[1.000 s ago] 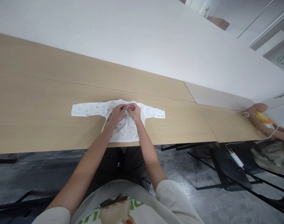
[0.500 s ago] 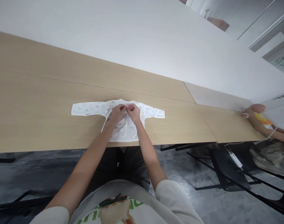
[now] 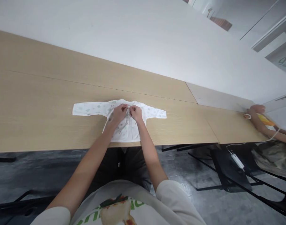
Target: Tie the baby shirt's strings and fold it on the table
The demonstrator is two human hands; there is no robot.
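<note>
Hands pinching at the chest of a small white top

Fingers of both hands meet at the upper middle of a small white printed top (image 3: pixel 124 125) that lies flat on the long wooden table (image 3: pixel 39 106), close to its near edge. The left hand (image 3: pixel 119 113) and the right hand (image 3: pixel 135 113) rest on the cloth with fingertips almost touching, each closed in a fine pinch on something small at the front opening; it looks like a thin tie or fastener, though it is too small to tell which. Both sleeves lie spread straight out to the left and right, and the body of the garment lies smooth down to the hem. Judging by that, the laying-out is done and the closing of the front is under way; no part has been folded yet. At the far right end of the table lies another person's forearm (image 3: pixel 262 125), well apart from the garment
</note>
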